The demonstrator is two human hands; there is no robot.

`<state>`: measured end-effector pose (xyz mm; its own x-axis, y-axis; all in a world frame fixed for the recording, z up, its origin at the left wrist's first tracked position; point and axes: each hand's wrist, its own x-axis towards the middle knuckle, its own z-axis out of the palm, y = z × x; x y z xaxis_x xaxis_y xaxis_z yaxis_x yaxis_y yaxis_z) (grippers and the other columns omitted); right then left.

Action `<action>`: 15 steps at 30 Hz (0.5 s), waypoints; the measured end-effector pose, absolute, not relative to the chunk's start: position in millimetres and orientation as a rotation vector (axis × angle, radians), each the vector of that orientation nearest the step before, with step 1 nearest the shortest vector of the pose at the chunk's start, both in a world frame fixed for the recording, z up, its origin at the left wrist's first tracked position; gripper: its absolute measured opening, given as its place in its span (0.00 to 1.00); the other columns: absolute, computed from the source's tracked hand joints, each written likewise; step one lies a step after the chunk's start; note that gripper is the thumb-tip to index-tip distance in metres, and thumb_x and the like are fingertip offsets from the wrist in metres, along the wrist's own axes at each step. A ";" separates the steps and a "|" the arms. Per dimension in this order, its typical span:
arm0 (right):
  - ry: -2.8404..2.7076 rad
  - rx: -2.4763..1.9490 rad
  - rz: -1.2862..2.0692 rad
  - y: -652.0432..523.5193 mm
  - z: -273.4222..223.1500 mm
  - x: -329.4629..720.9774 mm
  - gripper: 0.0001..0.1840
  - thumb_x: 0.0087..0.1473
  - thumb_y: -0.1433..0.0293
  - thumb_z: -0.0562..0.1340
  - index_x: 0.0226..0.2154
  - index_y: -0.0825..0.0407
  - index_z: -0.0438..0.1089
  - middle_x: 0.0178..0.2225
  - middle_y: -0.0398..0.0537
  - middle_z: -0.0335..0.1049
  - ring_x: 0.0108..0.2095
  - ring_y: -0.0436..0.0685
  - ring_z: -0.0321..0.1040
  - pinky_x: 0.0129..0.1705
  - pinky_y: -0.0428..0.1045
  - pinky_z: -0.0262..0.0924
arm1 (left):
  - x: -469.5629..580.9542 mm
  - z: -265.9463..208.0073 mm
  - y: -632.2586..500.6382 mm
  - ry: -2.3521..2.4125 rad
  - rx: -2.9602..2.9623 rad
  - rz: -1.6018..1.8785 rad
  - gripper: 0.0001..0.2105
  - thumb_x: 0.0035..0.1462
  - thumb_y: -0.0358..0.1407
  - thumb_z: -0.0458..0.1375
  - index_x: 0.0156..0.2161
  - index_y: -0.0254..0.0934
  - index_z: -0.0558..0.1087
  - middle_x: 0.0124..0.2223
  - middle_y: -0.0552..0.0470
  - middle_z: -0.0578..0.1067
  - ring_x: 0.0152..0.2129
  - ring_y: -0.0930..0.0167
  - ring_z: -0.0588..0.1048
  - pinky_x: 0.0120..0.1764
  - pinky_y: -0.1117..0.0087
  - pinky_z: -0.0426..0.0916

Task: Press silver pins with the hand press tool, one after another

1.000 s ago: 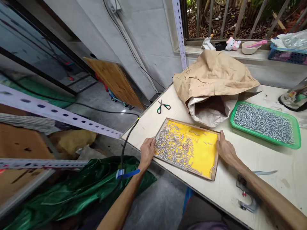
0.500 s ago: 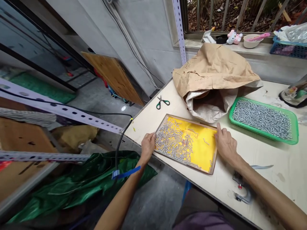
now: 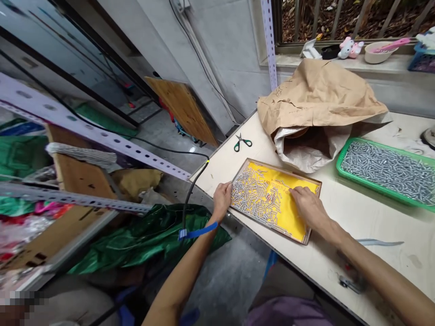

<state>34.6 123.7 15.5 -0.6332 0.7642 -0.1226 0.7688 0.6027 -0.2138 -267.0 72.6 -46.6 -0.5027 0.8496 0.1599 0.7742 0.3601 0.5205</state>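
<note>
A shallow rectangular tray [image 3: 291, 218] with a yellow bottom lies on the table, its left part covered with small silvery metal pins [image 3: 253, 195]. My left hand [image 3: 222, 199] is closed on the tray's left rim; a blue strap [image 3: 200, 230] with a black cable is around that wrist. Over the right part of the tray is my right hand [image 3: 311, 206], thumb and fingers pinched together low above the yellow surface. Whatever sits between those fingertips is too small to make out.
Behind the tray stands an open brown paper sack [image 3: 326, 99]. A green tub [image 3: 387, 192] of similar pins is at right. Scissors [image 3: 242, 143] lie near the table's far left edge. A grey curved strip [image 3: 380, 242] and a small metal device [image 3: 350, 283] lie near my right forearm.
My right hand has let go of the tray's right rim and moved left over the yellow surface, fingers pinched. My left hand stays on the left rim. The view has shifted left.
</note>
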 end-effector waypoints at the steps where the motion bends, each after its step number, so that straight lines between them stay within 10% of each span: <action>1: 2.839 1.312 -0.408 127.9 12.7 29.9 0.21 0.64 0.71 0.49 0.57 0.57 0.63 0.55 0.59 0.66 0.52 0.61 0.63 0.52 0.55 0.58 | -266.1 -45.9 72.9 2.475 1.482 0.836 0.17 0.61 0.39 0.45 0.37 0.36 0.76 0.32 0.48 0.72 0.34 0.65 0.72 0.41 0.66 0.67; 7: 3.022 0.765 -0.506 113.8 -10.9 8.3 0.28 0.61 0.55 0.54 0.62 0.45 0.58 0.66 0.49 0.52 0.66 0.66 0.44 0.63 0.65 0.46 | -265.3 -43.0 73.6 2.457 1.463 0.826 0.17 0.61 0.37 0.46 0.41 0.35 0.77 0.32 0.49 0.72 0.34 0.66 0.72 0.41 0.67 0.67; 15: 2.896 0.879 -0.538 99.1 -1.0 62.6 0.27 0.62 0.55 0.52 0.61 0.44 0.60 0.65 0.48 0.53 0.66 0.68 0.42 0.63 0.68 0.42 | -265.9 -43.6 73.2 2.448 1.486 0.793 0.17 0.63 0.37 0.46 0.42 0.34 0.77 0.32 0.48 0.70 0.34 0.65 0.71 0.41 0.66 0.66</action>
